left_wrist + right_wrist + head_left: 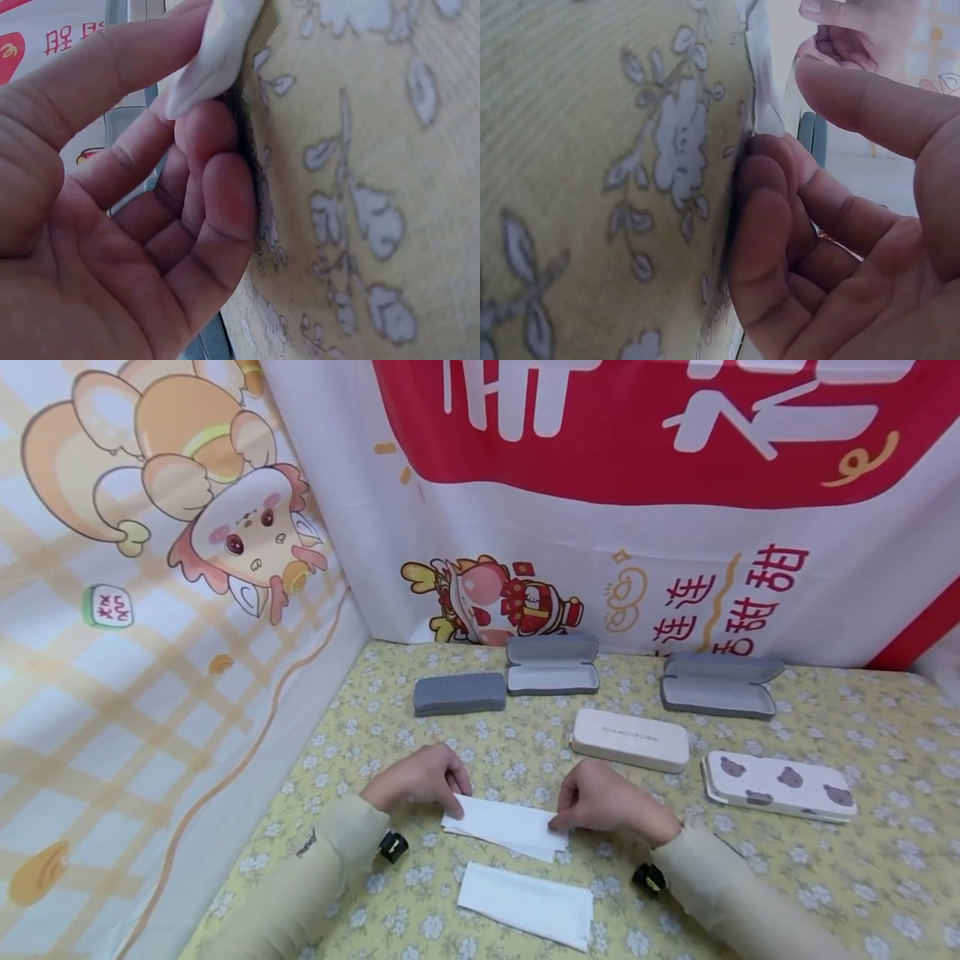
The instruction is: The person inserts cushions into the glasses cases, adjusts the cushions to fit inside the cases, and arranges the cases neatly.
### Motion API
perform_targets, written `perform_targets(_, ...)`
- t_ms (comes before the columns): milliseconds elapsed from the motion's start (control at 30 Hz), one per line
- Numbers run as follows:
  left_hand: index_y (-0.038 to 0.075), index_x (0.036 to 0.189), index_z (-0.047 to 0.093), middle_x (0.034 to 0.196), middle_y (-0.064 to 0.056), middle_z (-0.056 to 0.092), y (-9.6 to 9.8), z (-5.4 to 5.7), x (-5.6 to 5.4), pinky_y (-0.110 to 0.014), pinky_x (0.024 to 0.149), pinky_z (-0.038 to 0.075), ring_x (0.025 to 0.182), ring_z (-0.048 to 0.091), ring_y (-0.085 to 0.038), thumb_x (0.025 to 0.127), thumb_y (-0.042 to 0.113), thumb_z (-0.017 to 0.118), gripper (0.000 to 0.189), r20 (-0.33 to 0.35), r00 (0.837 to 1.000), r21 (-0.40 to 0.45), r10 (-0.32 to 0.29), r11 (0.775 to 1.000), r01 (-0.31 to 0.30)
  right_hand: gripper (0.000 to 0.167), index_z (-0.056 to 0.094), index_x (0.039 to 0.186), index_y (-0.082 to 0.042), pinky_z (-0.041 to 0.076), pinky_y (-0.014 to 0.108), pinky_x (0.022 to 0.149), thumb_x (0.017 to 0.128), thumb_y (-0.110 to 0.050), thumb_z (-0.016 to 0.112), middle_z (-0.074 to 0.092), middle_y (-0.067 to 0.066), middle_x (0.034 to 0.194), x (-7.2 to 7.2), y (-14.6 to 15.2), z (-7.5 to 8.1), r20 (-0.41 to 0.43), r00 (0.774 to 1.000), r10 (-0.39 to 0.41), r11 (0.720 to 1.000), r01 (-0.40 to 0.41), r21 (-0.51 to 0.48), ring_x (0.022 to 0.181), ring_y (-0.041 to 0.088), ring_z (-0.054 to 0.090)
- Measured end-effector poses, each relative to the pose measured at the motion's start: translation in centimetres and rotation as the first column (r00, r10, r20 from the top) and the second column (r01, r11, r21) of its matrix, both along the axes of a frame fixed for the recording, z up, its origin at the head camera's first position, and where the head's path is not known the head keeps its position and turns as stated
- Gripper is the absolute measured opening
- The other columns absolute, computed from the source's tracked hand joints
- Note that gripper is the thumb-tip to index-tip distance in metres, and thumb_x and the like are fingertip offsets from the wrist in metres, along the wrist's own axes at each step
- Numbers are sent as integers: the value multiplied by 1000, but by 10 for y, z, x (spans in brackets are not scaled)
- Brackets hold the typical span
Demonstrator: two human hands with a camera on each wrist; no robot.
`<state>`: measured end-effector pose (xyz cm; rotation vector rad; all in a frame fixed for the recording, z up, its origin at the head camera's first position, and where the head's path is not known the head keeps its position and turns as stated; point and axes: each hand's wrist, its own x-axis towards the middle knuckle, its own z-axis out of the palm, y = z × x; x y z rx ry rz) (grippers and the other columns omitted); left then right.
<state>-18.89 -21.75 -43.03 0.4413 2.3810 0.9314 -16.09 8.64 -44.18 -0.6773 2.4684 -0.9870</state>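
Note:
A folded white cloth lies near the middle of the table, its layers slightly fanned along the lower edge. My left hand pinches its left end. In the left wrist view, the white cloth sits between thumb and index finger, and the other fingers curl beside the tabletop. At the opposite end my right hand pinches the right corner; the right wrist view shows the cloth's edge by the thumb and fingertips. Closer to me, a second folded white cloth rests flat, touched by neither hand.
Behind the hands stand a closed grey glasses case, two open grey cases, a closed cream case and a white bear-print case. A flowered cloth covers the table. Printed curtains hang behind and left.

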Motion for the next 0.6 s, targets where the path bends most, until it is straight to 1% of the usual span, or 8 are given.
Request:
perform_targets(67,11,83,78,79,1,68,1,0,1,-29,62,51,68,58,-14,70,1,91,22,-17,1000,-18,-25,1000,25,21,70,66,-17,47,30,52,79,-17,87,62,-6,61,1,-2,0,0,1000,-5,1000,5,16,52,12,55)
perform_targets(133,12,83,78,78,2,68,1,0,2,-29,61,50,66,57,-13,71,1,91,20,-24,999,-22,-37,999,36,22,69,67,-16,47,30,52,78,-14,87,62,-5,62,3,-4,0,10,1000,-11,1000,11,29,52,13,55)
perform_targets(233,12,82,78,78,3,69,1,0,3,-29,59,50,66,57,-13,73,1,89,18,-20,999,0,-34,999,34,22,67,67,-15,46,31,53,79,-11,85,62,-5,63,3,-6,-1,18,1000,-8,999,8,45,53,13,54)
perform_targets(333,12,81,78,77,2,70,0,-1,3,-29,59,50,66,59,-14,75,2,88,15,-11,999,34,-36,999,36,22,66,67,-15,46,32,54,79,-8,83,61,-4,63,2,-6,-1,15,1000,5,999,-5,37,54,13,54)
perform_targets(467,10,81,76,78,0,70,-3,-1,4,-29,60,51,67,61,-15,80,4,85,11,9,999,84,-32,996,31,19,65,69,-15,46,31,54,80,-6,79,61,-3,65,1,-3,-3,35,999,-23,1000,24,-8,55,14,53)
perform_targets(600,6,85,73,78,-4,69,-4,2,5,-31,59,50,65,59,-15,84,6,81,8,70,998,142,-2,990,-8,15,64,72,-11,45,31,53,80,-4,76,62,1,67,-1,0,-3,95,993,-76,993,84,-81,56,14,52)
